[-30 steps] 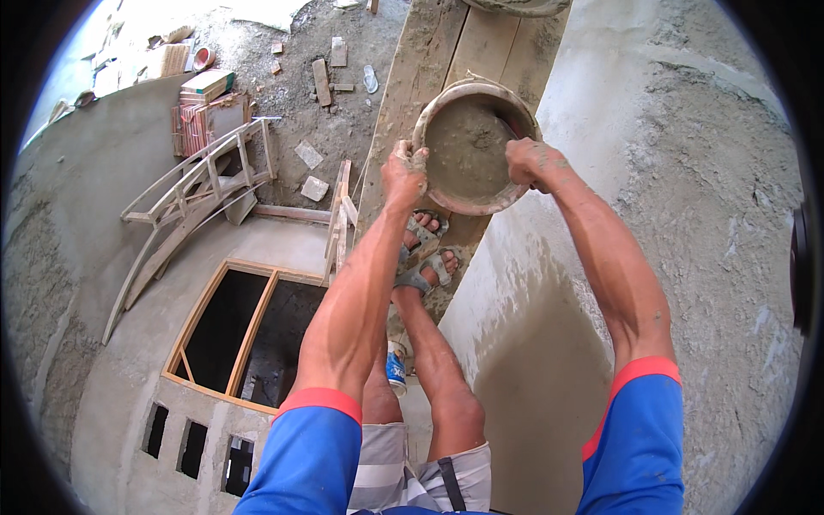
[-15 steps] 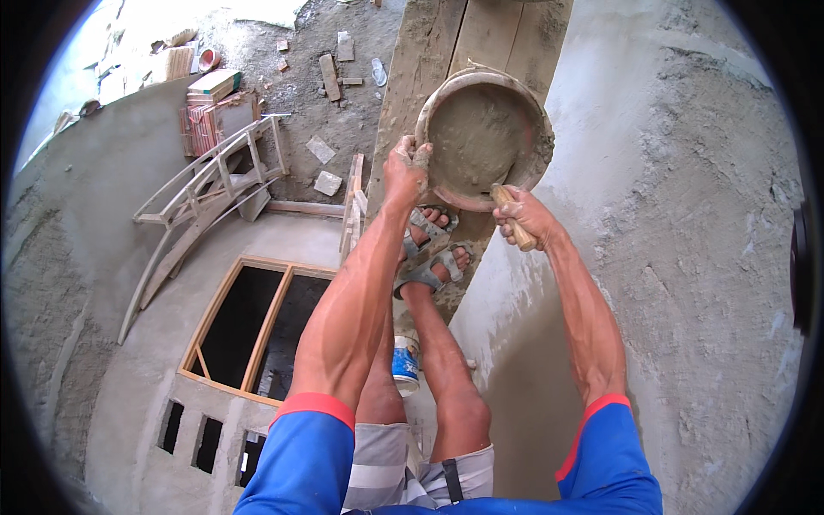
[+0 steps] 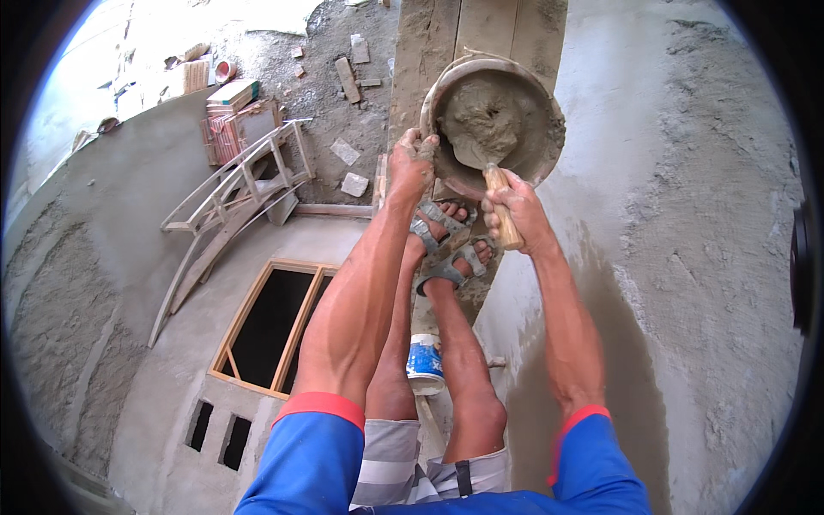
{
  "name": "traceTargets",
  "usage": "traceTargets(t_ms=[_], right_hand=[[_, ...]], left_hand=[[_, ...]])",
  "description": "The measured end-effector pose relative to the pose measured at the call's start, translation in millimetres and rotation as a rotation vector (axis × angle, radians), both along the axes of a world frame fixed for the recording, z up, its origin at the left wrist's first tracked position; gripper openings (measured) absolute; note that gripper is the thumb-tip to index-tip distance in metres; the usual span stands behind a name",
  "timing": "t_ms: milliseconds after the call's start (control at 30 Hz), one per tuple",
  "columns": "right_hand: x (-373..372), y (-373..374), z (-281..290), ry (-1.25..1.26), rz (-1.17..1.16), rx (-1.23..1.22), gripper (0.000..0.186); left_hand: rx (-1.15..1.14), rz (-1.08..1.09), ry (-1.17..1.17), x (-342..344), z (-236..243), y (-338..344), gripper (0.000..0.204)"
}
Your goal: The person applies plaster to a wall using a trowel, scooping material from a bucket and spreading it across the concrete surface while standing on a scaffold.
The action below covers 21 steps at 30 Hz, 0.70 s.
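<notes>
1. Wooden-handled trowel (image 3: 495,178) in right hand (image 3: 515,210): grasped it round the handle, with blade in mortar (image 3: 485,112), presumably for leverage.
2. Gripped bucket (image 3: 541,136) by its left rim with left hand (image 3: 414,161), likely to steady it against the trowel's push.
3. Had bucket over planks (image 3: 429,51), near both feet (image 3: 469,262); could not tell whether resting or raised.

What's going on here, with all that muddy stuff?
A person's left hand holds the rim of a round bucket containing wet, grey mix. The right hand grips the wooden handle of a trowel, its blade inside the bucket against the mix. The person's sandalled feet are near the bucket, on wooden planks.
</notes>
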State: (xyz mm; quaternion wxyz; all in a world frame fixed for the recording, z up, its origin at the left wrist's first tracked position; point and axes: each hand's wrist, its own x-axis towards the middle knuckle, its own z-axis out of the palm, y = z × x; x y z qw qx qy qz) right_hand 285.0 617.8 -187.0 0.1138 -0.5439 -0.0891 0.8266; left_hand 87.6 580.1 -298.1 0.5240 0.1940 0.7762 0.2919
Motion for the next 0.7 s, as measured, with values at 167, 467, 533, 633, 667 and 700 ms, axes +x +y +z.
traceTargets(t_ms=[167, 467, 533, 633, 667, 700], right_hand=[[28, 37, 44, -0.707, 1.077, 0.791, 0.045], [-20, 15, -25, -0.918, 1.449, 1.069, 0.034], [-14, 6, -24, -0.976, 1.436, 1.085, 0.033], [-12, 22, -29, -0.823, 1.494, 1.193, 0.032], [-20, 26, -17, -0.822, 1.487, 1.196, 0.032], [-31, 27, -4, -0.800, 1.467, 1.081, 0.028]], left_hand=[[0.004, 0.018, -0.006, 5, 5, 1, 0.032], [0.087, -0.037, 0.056, 5, -2, -2, 0.025], [0.149, 0.050, -0.035, 5, -2, -4, 0.027], [-0.012, 0.034, 0.034, 7, -4, 2, 0.028], [-0.010, 0.031, 0.040, 1, -7, -2, 0.028], [0.058, 0.000, 0.082, -8, -10, -7, 0.029]])
